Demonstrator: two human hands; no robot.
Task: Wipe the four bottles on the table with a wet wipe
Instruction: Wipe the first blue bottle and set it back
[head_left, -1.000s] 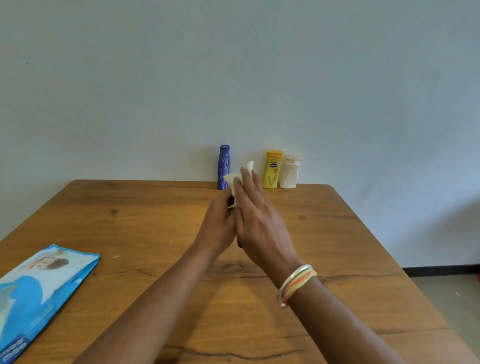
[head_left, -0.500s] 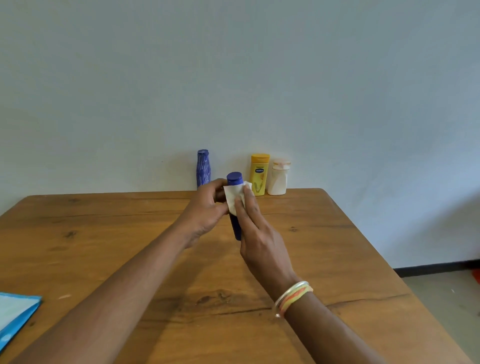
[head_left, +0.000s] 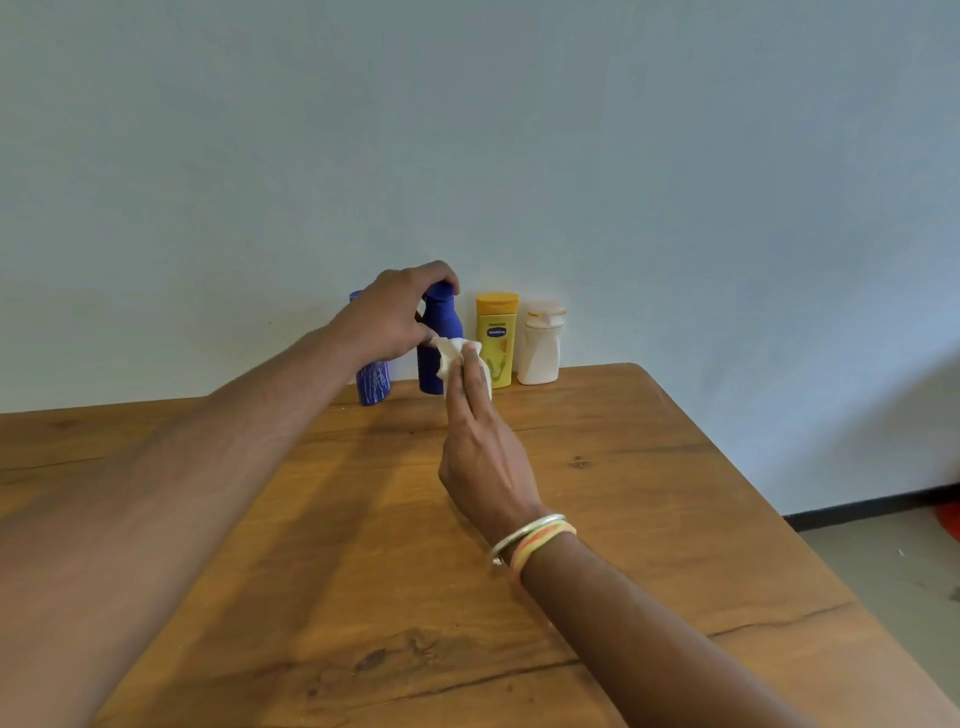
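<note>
Wall (head_left: 571, 156): pale blue-grey and plain, it rose straight behind the far edge of the counter.
Counter (head_left: 649, 493): brown wood with dark knots and long cracks; all four bottles stood along its far edge by the wall.
Left hand (head_left: 387, 317): it reached in from the left, its fingers (head_left: 436, 273) curled over the cap and neck of the plain blue bottle, gripping it from above.
Right hand (head_left: 483, 457): it lay palm down with the fingers (head_left: 470, 374) straight and pressed together, pinning the wet wipe flat against the plain blue bottle's side — two bangles (head_left: 535, 538), one silver and one orange-yellow, sat at the wrist.
Plain blue bottle (head_left: 441, 327): dark blue and upright, second from the left in the row; whether its base touched the counter could not be told, since the right hand hid it.
Patterned blue bottle (head_left: 373, 382): blue with white streaks, upright at the left end of the row, mostly hidden behind the left hand.
Yellow lotion bottle (head_left: 497, 332): upright just right of the plain blue one, with a dark oval label on its front.
White bottle (head_left: 540, 348): upright at the right end — just beside the yellow one, under a pale translucent cap.
Wet wipe (head_left: 452, 353): white and crumpled, it lay between the right fingertips and the plain blue bottle's lower body.
</note>
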